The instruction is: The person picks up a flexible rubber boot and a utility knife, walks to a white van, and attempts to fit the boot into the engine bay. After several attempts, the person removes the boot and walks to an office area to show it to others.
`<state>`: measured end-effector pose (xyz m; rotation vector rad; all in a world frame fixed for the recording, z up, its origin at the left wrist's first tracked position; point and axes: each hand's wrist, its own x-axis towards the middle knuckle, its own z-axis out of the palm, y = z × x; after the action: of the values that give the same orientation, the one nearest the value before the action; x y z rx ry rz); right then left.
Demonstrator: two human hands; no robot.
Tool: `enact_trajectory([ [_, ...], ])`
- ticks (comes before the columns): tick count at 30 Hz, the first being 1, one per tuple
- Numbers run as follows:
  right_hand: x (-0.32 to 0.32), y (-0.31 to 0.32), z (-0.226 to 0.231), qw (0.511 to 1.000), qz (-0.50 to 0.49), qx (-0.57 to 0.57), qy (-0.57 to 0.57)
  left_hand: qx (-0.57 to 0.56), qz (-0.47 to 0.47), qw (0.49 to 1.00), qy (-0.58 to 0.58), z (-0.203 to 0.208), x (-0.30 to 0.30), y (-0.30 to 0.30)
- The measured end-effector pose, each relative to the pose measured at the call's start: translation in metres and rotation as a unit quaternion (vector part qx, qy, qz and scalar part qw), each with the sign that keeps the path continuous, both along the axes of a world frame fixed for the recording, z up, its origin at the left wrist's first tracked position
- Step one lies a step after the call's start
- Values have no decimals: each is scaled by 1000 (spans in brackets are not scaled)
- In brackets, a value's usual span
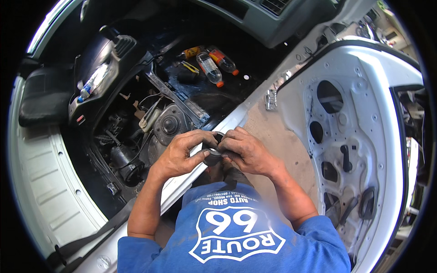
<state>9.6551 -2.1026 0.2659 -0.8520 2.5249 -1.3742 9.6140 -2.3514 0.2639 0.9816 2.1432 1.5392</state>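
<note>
In front of my chest, both hands meet over the white door sill (180, 187) of a vehicle. My left hand (180, 154) has its thumb and fingers closed around a small black round thing (212, 158) that looks like a roll of tape. Pressed close against it, my right hand (246, 152) pinches at its right side with curled fingers. The fingertips partly cover the piece. Beyond my left hand lies an uncovered engine compartment (169, 123) with a round dark metal mount, hoses and wires.
Bottles with orange caps (209, 68) lie on the dark cabin floor beyond the engine opening. A gear lever (109, 32) rises at the far left, near a black seat (45, 98). At right, a stripped white door (355, 91) stands open. A metal part (271, 100) lies beside the sill.
</note>
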Motion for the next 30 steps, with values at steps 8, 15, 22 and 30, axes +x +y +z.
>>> enact_trajectory([
  [8,64,6,10,987,-158,29,-10,-33,-200,975,93,-6,-22,24],
  [15,146,28,28,940,-329,22,-82,-50,-317,947,-34,9,13,101],
  [22,236,36,23,833,-541,-72,-93,-62,-363,929,47,12,83,168],
  [30,380,58,7,755,-650,-80,-37,-64,-391,910,127,5,227,232],
])
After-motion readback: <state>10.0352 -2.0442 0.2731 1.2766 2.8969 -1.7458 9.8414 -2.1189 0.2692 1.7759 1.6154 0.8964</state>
